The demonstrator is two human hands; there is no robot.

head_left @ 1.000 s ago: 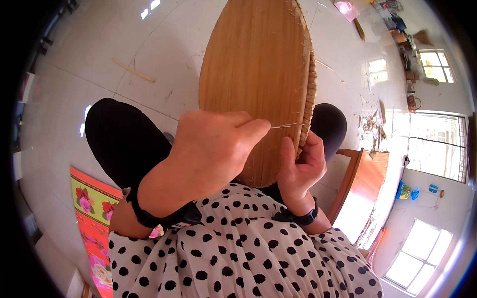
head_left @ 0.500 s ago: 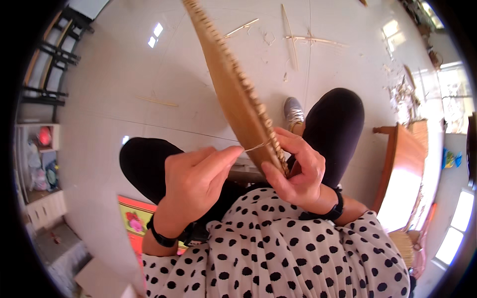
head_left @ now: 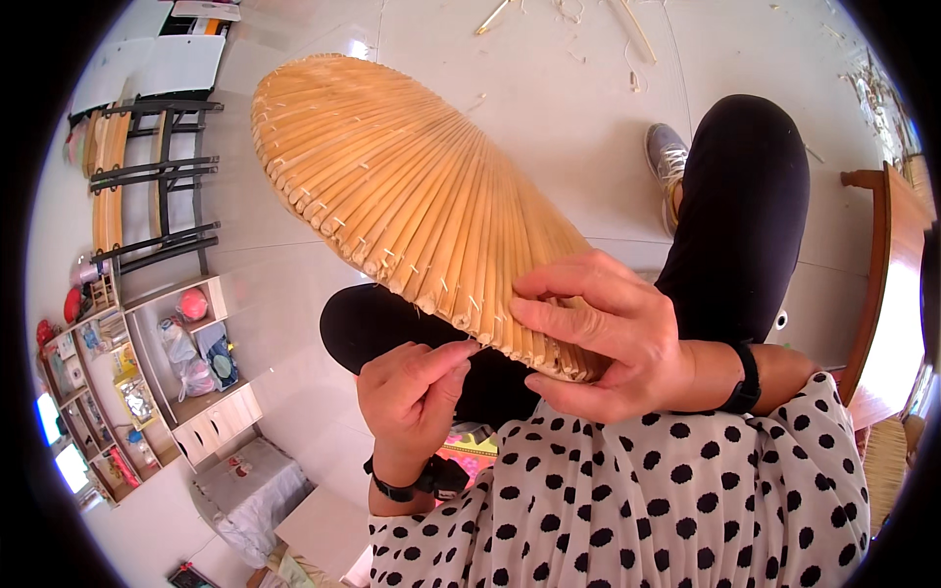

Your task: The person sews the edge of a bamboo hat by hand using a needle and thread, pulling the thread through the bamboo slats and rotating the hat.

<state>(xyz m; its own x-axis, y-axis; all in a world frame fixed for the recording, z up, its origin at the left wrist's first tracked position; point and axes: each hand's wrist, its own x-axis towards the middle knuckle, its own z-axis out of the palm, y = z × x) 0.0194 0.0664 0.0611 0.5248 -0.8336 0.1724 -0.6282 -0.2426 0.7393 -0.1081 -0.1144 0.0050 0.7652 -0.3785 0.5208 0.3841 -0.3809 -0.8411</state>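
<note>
A wide, pleated conical hat (head_left: 412, 186) of straw-coloured strips is tilted in front of me, its ribbed outer face toward me. Short pale stitches run along its thick rim. On the right side, my right hand (head_left: 613, 333) is closed on the rim, fingers on the ribbed face and thumb underneath. My left hand (head_left: 412, 392) is closed in a pinch right at the near rim, left of the right hand. A thread was plain in that pinch in the earlier frame; now the fingertips mostly hide it.
Loose strips (head_left: 637, 29) and thread scraps lie on the tiled floor ahead. At the right stands a wooden table (head_left: 872, 294). Folding stools (head_left: 162, 176) lean at the far left, with a shelf unit (head_left: 211, 412) nearer. My right knee (head_left: 750, 186) rises beside the hat.
The hat has turned from edge-on to show its ribbed face. My left hand has come in close to the rim, where before it held a thread taut away from it. The view has shifted left.
</note>
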